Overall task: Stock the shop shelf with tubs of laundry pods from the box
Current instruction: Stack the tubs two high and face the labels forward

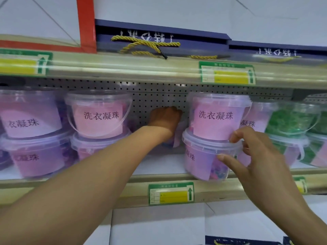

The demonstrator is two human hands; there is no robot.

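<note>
Fingers [236, 137] of the right hand [256, 161] spread wide, tips touching the lower tub [201, 156] at its lid rim; thumb against its front wall. That tub sits at the shelf [106, 183] front edge, upper tub [217, 115] stacked on it. Left hand [166, 119], just left of the stack, reaches deep; fingers curled round a partly hidden rear tub [177, 137].

Pink paper labels on the clear tubs read 洗衣凝珠: whole on one upper tub [99, 114] and another upper tub [216, 115], partly cut off on neighbouring tubs. Shelf-edge price tags [171, 193] are illegible.
</note>
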